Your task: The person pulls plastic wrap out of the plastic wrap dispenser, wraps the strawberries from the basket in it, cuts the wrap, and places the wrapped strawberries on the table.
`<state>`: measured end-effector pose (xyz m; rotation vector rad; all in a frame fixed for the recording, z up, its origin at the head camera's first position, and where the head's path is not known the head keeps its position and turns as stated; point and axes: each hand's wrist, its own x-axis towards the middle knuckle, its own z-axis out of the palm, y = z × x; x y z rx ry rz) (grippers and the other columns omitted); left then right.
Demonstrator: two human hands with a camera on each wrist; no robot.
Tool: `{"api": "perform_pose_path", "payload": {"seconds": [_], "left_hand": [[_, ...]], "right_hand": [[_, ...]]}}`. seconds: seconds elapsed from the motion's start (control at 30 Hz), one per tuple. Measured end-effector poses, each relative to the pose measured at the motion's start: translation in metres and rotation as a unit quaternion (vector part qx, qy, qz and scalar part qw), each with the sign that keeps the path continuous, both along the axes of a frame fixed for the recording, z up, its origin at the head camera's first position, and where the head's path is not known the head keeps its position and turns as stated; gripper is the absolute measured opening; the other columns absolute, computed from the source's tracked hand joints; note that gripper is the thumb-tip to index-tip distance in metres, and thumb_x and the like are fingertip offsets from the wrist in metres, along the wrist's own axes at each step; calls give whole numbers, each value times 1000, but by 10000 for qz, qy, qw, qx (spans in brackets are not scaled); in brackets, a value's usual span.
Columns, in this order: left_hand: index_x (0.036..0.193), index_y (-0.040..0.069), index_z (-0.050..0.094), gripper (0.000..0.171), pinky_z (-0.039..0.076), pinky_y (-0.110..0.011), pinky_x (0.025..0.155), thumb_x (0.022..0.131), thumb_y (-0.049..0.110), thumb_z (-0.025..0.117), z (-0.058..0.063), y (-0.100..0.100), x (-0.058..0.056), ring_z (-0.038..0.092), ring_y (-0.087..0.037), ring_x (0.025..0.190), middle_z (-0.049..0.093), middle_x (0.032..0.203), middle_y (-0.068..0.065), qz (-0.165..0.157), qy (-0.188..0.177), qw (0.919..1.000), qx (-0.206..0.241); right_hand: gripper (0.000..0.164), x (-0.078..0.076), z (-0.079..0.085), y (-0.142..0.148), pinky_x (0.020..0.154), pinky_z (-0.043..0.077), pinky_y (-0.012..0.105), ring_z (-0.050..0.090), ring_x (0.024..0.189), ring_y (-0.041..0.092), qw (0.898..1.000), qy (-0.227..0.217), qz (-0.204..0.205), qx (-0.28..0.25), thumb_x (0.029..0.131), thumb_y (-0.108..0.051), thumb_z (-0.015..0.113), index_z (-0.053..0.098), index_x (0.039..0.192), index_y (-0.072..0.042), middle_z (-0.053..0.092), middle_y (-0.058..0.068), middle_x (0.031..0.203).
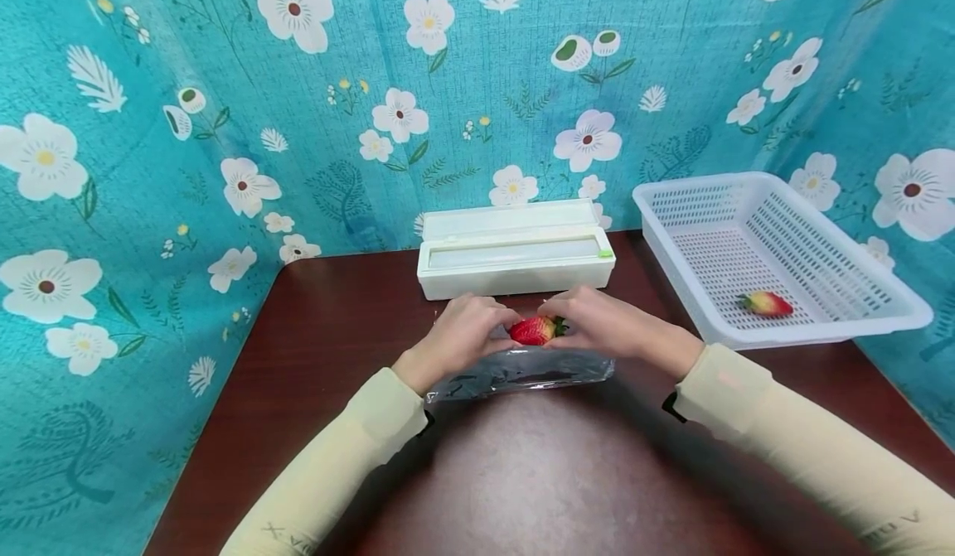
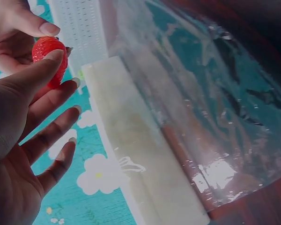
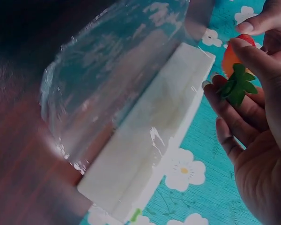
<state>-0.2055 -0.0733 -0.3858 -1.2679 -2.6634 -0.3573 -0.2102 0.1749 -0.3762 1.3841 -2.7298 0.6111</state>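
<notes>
Well, with the strawberry I hold as the dial's centre, my pale left sleeve lies at eight o'clock and my pale right sleeve at four, both over the dark red-brown tabletop, which shines brightly at six o'clock. Just nearer than the fruit, also at six, shows clear plastic film, glossy and wrinkled. Next, my left hand and my right hand both pinch that one strawberry: the left has thumb and forefinger on the red tip end, its other fingers spread loosely (my left wrist view shows them best), while the right pinches the end with the green leaves. The fruit is sideways between them, tip toward nine o'clock, leaves toward three; whether it touches the film I cannot tell. Just past it at twelve o'clock stands a long white box, its lid tipped up at the back and a green piece at its three o'clock end. Off between two and three sits a white slotted basket holding a second strawberry, leafy end toward nine. Behind everything hangs a turquoise cloth printed with white flowers.
</notes>
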Motion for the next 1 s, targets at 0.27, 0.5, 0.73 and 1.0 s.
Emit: {"api": "perform_pose_path", "payload": {"seconds": [0.27, 0.5, 0.73, 1.0], "left_hand": [[109, 19, 77, 28, 55, -30, 71, 87, 35, 83, -18, 8, -10, 68, -9, 82, 76, 97, 8, 191, -319, 9980, -517], [108, 19, 75, 23, 57, -35, 71, 90, 32, 81, -33, 10, -19, 69, -9, 86, 76, 99, 8, 448, -656, 9934, -830], [108, 19, 74, 24, 57, -37, 74, 89, 31, 82, -43, 14, -26, 69, -10, 89, 76, 100, 8, 641, -969, 9887, -946], [96, 17, 70, 20, 49, -33, 62, 88, 30, 83, -48, 18, -29, 57, -12, 73, 62, 79, 6, 825, -1374, 9815, -1048]], "right_hand": [[36, -10, -23, -6, 63, 50, 23, 57, 68, 5, 9992, 35, -66, 391, 80, -28, 90, 72, 105, -9, 70, -5, 86], [30, -20, -44, -11, 66, 50, 27, 62, 71, 11, 9986, -95, -122, 501, 82, -26, 88, 71, 101, -10, 70, -4, 85], [29, -26, -56, -15, 68, 51, 29, 61, 72, 9, 9966, -59, -315, 763, 83, -28, 87, 72, 101, -11, 70, -5, 85], [35, -30, -63, -18, 73, 54, 34, 63, 82, 11, 9940, -267, -402, 986, 84, -29, 87, 71, 109, -9, 68, -1, 92]]}}
